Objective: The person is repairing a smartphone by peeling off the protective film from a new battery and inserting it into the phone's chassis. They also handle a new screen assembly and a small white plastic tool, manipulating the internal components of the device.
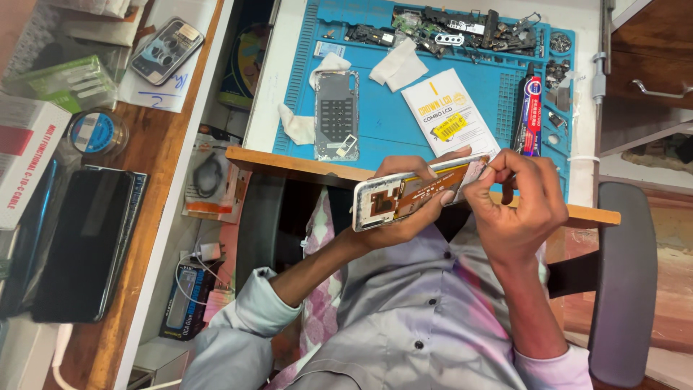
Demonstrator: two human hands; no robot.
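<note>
Left hand [404,209] closed around phone frame [415,191], held in air just in front of surface [289,162] edge. Right hand [516,206] pinches at frame's end; fine tool possible, cannot tell. Frame looks light, stiff, thin; orange flex [422,189] fragile. Best gripped by long edges.

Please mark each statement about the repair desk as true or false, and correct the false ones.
1. The left hand holds an opened phone frame. True.
2. The right hand rests flat on the blue mat. False: it is raised, its grip pinched at the frame's end.
3. A grey back panel lies on the mat. True.
4. The red and blue tube lies on the wooden shelf. False: it lies on the mat's right side.
5. A white packet lies on the mat. True.
</note>
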